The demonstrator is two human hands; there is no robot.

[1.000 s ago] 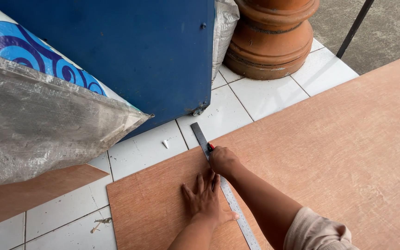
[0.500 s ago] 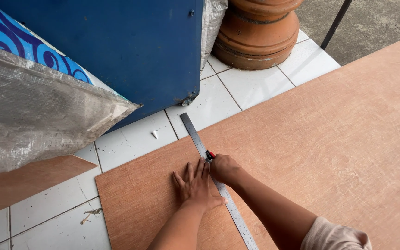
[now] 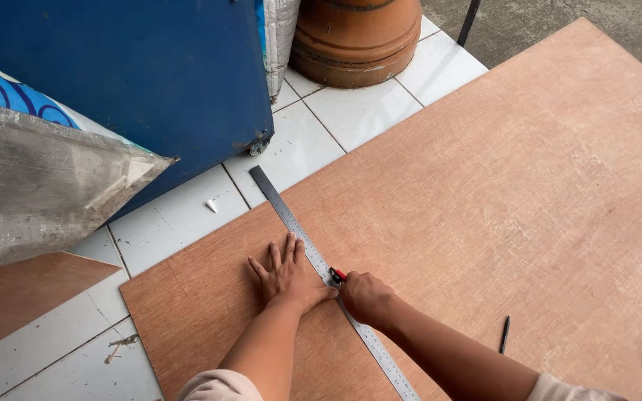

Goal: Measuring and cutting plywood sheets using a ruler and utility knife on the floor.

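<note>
Ruler (image 3: 302,236) lies diagonal across plywood sheet (image 3: 484,193) near its left edge; left hand (image 3: 289,276) flat, fingers spread, pinning it; right hand (image 3: 365,295) fisted round red-tipped cutter (image 3: 336,275), blade mostly hidden; ruler's near end cut off.

Plywood sheet (image 3: 484,200) reddish-brown – ruler (image 3: 313,256) silver-grey – cutter (image 3: 336,275) red-black; cabinet (image 3: 135,82) deep blue, floor tiles (image 3: 358,111) white.

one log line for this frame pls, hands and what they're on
left hand flat on plywood sheet, pressing steel ruler | right hand grips red-tipped cutter at ruler edge | pencil lies apart
</note>
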